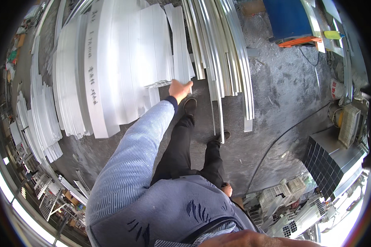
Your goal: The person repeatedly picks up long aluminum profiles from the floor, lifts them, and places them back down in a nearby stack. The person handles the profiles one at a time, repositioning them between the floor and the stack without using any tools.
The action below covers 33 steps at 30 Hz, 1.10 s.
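Left hand [179, 89] clamps a smooth white profile [180, 55] by its end, scuffed concrete floor [278, 96] spreads rightward, right hand [226, 189] I can't tell!

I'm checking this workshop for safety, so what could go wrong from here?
The bare left hand grips the end of a white strip; if its edges are sharp, they might cut.
The right shoe stands right beside the end of one of the metal bars, so a step could catch it.
The black cable across the floor might trip someone.
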Motion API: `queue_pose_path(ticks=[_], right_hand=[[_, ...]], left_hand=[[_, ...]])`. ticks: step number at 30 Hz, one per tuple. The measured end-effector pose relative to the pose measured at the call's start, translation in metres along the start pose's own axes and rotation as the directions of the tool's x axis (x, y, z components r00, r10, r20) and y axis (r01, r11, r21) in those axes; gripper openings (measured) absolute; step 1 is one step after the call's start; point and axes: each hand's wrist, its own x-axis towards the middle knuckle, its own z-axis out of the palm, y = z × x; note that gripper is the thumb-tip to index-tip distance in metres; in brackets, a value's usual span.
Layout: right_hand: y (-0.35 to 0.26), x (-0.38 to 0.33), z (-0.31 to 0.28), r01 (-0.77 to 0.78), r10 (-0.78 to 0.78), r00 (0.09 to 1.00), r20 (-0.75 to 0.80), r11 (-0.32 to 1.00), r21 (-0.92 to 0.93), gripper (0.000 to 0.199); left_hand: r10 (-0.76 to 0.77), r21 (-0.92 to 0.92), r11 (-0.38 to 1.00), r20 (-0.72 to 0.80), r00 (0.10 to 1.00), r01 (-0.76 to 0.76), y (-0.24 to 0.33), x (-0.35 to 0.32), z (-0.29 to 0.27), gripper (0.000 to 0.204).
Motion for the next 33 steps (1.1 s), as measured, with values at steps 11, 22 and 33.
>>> queue_pose_path(ticks=[11,22,33], right_hand=[[-0.046,-0.013,0.036,-0.147,0.182,0.959,-0.215,0.974,0.171,0.024],[-0.016,-0.017,0.078,-0.268,0.364,0.926,-0.101,0.820,0.506,0.012],[-0.063,-0.011,0.010,-0.274,0.309,0.949,-0.065,0.907,0.319,0.011]], left_hand=[[-0.099,0.082,0.990,-0.192,0.976,0.117,0.015,0.189,0.091,0.101],[-0.156,0.105,0.979,-0.164,0.974,0.174,-0.072,0.263,0.167,0.114],[-0.370,0.218,0.896,-0.117,0.922,0.387,-0.082,0.295,0.209,0.126]])
